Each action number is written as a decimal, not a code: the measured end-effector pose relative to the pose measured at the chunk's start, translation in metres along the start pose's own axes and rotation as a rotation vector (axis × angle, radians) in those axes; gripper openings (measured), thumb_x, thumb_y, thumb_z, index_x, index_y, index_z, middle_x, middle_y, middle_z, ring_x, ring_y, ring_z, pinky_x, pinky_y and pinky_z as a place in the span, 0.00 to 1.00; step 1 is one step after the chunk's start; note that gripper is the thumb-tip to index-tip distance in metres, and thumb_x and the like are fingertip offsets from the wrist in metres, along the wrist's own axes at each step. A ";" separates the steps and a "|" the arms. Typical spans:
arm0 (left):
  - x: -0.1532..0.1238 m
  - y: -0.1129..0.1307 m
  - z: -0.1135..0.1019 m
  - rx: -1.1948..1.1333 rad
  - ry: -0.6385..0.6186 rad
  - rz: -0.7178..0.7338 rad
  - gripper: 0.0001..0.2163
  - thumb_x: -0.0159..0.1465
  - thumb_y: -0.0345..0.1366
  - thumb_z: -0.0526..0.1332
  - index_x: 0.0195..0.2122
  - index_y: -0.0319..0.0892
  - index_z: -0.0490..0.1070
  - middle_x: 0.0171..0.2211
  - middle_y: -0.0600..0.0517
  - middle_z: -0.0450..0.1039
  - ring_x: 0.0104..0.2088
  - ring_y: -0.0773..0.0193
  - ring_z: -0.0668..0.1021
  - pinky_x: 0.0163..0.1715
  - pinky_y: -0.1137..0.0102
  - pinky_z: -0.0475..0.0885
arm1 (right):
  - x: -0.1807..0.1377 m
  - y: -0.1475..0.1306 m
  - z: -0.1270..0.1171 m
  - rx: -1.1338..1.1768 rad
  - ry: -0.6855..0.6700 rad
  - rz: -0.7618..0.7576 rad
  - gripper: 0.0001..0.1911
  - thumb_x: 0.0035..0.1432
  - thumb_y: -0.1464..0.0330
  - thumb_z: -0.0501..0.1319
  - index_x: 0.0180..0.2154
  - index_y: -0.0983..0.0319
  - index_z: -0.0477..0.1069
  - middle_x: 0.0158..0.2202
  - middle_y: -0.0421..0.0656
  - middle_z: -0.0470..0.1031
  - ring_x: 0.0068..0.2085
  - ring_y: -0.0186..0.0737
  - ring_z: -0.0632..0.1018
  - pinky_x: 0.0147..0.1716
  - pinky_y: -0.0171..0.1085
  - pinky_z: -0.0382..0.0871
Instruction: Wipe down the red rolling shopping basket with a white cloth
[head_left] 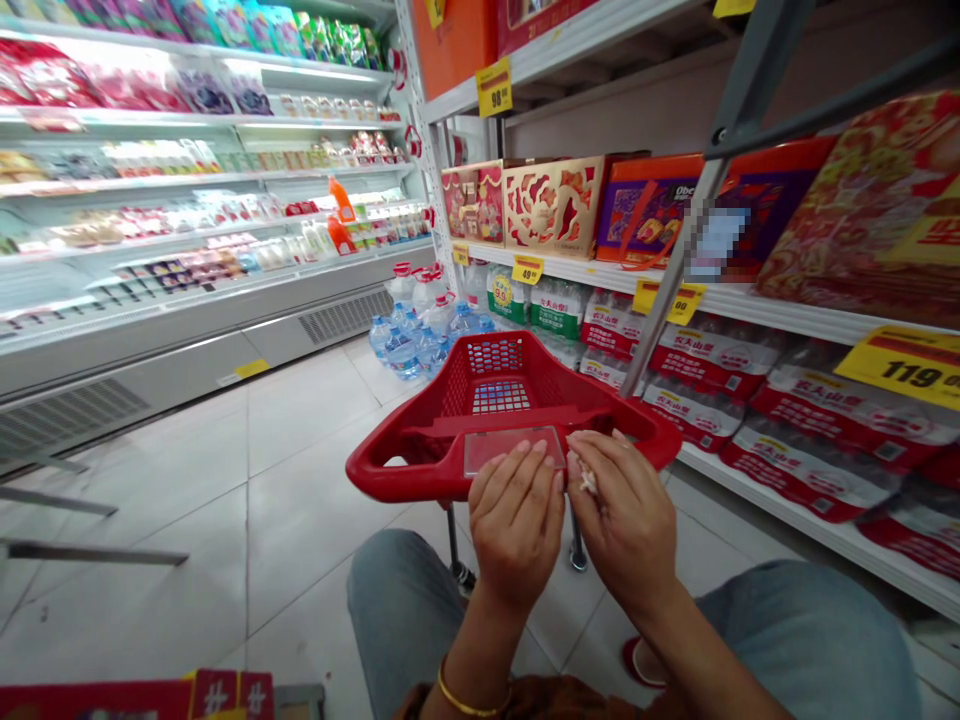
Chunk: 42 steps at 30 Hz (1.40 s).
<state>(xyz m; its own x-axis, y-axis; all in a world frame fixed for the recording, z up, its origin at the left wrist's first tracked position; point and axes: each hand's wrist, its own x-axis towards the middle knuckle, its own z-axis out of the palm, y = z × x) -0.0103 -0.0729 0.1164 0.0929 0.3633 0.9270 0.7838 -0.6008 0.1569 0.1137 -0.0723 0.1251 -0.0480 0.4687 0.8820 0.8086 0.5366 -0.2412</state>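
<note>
At 12 o'clock, red plastic shopping cart [379,470]: left hand [516,520] open flat, bracing clear plastic panel [495,448]; right hand [628,522] pinches small white scrap [588,481], perhaps tissue.

- We see a red basket [379,472] with grid-mesh walls, centre frame.
- We see a white scrap [587,481], lower centre.
- Yellow price tags [494,87] with black numbers, upper middle.
- Red-and-cream fretwork gift box [553,205], upper centre.
- Gold bangle [465,704], blue jeans [397,610], bottom.
</note>
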 end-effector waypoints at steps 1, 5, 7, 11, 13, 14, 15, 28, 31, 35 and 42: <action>0.000 0.000 0.000 -0.001 -0.001 0.000 0.10 0.64 0.25 0.59 0.45 0.40 0.74 0.43 0.47 0.81 0.47 0.60 0.80 0.52 0.63 0.67 | 0.001 -0.003 0.002 0.023 -0.004 -0.005 0.14 0.61 0.73 0.56 0.49 0.60 0.70 0.44 0.48 0.78 0.47 0.43 0.78 0.53 0.50 0.71; -0.001 -0.002 -0.001 -0.013 -0.003 0.006 0.11 0.64 0.24 0.58 0.45 0.40 0.74 0.43 0.47 0.81 0.47 0.60 0.80 0.52 0.63 0.67 | 0.003 -0.005 0.005 0.107 -0.030 -0.046 0.15 0.61 0.74 0.56 0.49 0.62 0.70 0.45 0.49 0.78 0.49 0.42 0.77 0.56 0.49 0.69; -0.001 -0.004 0.000 -0.019 0.003 0.026 0.10 0.64 0.24 0.58 0.45 0.39 0.74 0.42 0.46 0.81 0.47 0.60 0.80 0.52 0.63 0.67 | 0.002 -0.003 0.004 0.107 -0.042 -0.072 0.15 0.61 0.74 0.57 0.50 0.64 0.70 0.46 0.50 0.78 0.49 0.43 0.76 0.56 0.49 0.68; -0.002 -0.006 0.001 -0.017 0.019 0.065 0.09 0.63 0.24 0.60 0.44 0.36 0.74 0.42 0.45 0.81 0.47 0.59 0.80 0.52 0.64 0.67 | -0.002 0.003 0.002 0.052 -0.054 -0.089 0.14 0.61 0.73 0.59 0.49 0.65 0.70 0.46 0.51 0.77 0.49 0.45 0.76 0.57 0.53 0.66; -0.002 -0.007 0.001 -0.018 0.023 0.069 0.09 0.62 0.24 0.61 0.43 0.36 0.74 0.42 0.45 0.81 0.47 0.59 0.80 0.52 0.64 0.67 | -0.003 0.005 0.001 0.029 -0.054 -0.090 0.13 0.61 0.72 0.59 0.49 0.65 0.70 0.46 0.50 0.78 0.48 0.45 0.77 0.58 0.54 0.64; -0.002 -0.007 0.002 -0.020 0.027 0.072 0.09 0.62 0.24 0.61 0.43 0.37 0.74 0.41 0.45 0.81 0.47 0.59 0.80 0.52 0.64 0.67 | -0.003 0.006 0.001 0.017 -0.048 -0.089 0.13 0.61 0.72 0.59 0.49 0.64 0.70 0.45 0.49 0.78 0.47 0.44 0.77 0.58 0.54 0.64; -0.002 -0.007 0.002 -0.021 0.030 0.073 0.09 0.62 0.24 0.61 0.43 0.37 0.74 0.41 0.45 0.81 0.47 0.59 0.80 0.52 0.64 0.68 | -0.003 0.007 0.000 0.004 -0.038 -0.089 0.13 0.61 0.72 0.59 0.48 0.63 0.71 0.45 0.49 0.78 0.46 0.44 0.77 0.58 0.54 0.63; -0.002 -0.007 0.001 -0.014 0.031 0.070 0.10 0.61 0.25 0.62 0.44 0.38 0.74 0.42 0.45 0.81 0.46 0.59 0.81 0.51 0.63 0.68 | -0.012 0.030 -0.011 -0.144 0.067 -0.022 0.12 0.59 0.73 0.62 0.46 0.61 0.73 0.43 0.47 0.79 0.45 0.44 0.78 0.62 0.59 0.56; -0.002 -0.006 0.002 -0.014 0.028 0.055 0.09 0.62 0.25 0.62 0.43 0.38 0.74 0.42 0.45 0.81 0.46 0.59 0.80 0.52 0.63 0.67 | -0.013 0.026 -0.008 -0.092 0.095 0.058 0.12 0.59 0.74 0.61 0.46 0.62 0.73 0.44 0.48 0.78 0.47 0.44 0.78 0.62 0.59 0.56; -0.002 -0.005 0.002 -0.013 0.031 0.045 0.08 0.62 0.25 0.62 0.42 0.38 0.75 0.41 0.45 0.81 0.46 0.59 0.80 0.52 0.63 0.66 | -0.009 0.010 -0.001 0.020 0.049 0.076 0.12 0.61 0.74 0.59 0.47 0.62 0.72 0.44 0.48 0.78 0.47 0.43 0.78 0.64 0.57 0.55; -0.003 -0.007 0.002 -0.007 0.047 0.049 0.10 0.64 0.24 0.58 0.43 0.39 0.74 0.40 0.47 0.81 0.46 0.60 0.81 0.51 0.63 0.68 | -0.002 -0.007 0.005 0.082 -0.030 -0.057 0.13 0.62 0.72 0.58 0.48 0.63 0.71 0.46 0.48 0.78 0.49 0.43 0.77 0.64 0.58 0.53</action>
<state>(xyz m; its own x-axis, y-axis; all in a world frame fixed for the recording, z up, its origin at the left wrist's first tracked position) -0.0149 -0.0678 0.1114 0.1019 0.2991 0.9488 0.7750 -0.6219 0.1128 0.1053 -0.0732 0.1229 -0.1112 0.4555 0.8832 0.7535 0.6181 -0.2239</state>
